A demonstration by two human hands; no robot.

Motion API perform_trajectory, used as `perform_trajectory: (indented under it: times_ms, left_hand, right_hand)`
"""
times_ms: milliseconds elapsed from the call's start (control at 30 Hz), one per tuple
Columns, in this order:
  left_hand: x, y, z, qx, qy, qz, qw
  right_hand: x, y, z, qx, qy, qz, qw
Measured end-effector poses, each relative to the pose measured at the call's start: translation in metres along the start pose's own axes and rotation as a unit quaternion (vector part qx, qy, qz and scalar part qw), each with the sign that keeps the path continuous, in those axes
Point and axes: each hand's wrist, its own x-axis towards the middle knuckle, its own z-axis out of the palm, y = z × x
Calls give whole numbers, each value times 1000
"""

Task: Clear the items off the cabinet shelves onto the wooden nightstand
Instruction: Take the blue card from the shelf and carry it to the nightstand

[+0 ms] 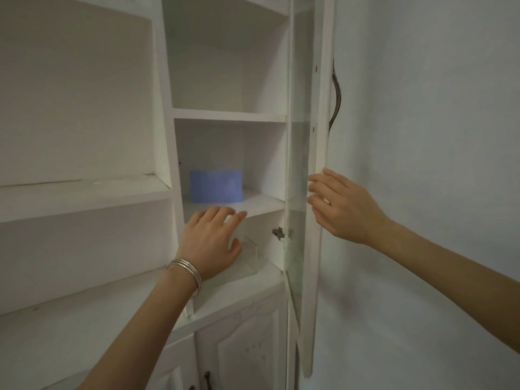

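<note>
A blue cylindrical item (216, 186) stands at the back of the middle shelf (261, 205) in the white cabinet. My left hand (211, 240), with bangles at the wrist, reaches in just below and in front of that shelf, fingers spread and relaxed, holding nothing. Behind it a clear box-like thing (251, 256) sits on the lower shelf, partly hidden by the hand. My right hand (340, 206) rests with straight fingers against the edge of the open glass cabinet door (301, 164). The wooden nightstand is out of view.
The upper shelf (228, 115) of the open section shows nothing on it. Open white shelves (81, 192) run to the left. Closed lower doors with dark handles (208, 380) sit below. A dark handle (336, 94) is on the open door; a pale wall (436, 136) lies to the right.
</note>
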Motion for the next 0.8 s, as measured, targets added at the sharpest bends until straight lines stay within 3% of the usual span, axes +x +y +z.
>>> perform_trajectory:
  times_ms: [300,533,800]
  left_hand:
    - [20,72,0,-5,-4,8,1000]
    - [39,105,14,-30,-9,21,999]
    - [46,113,28,-35,-29,20,999]
  right_hand:
    - [-93,63,-15,-32,-131,66,989]
    - [-132,102,-13,-9,-283,165,945]
    - [-131,95,-5,-17,-237,164,958]
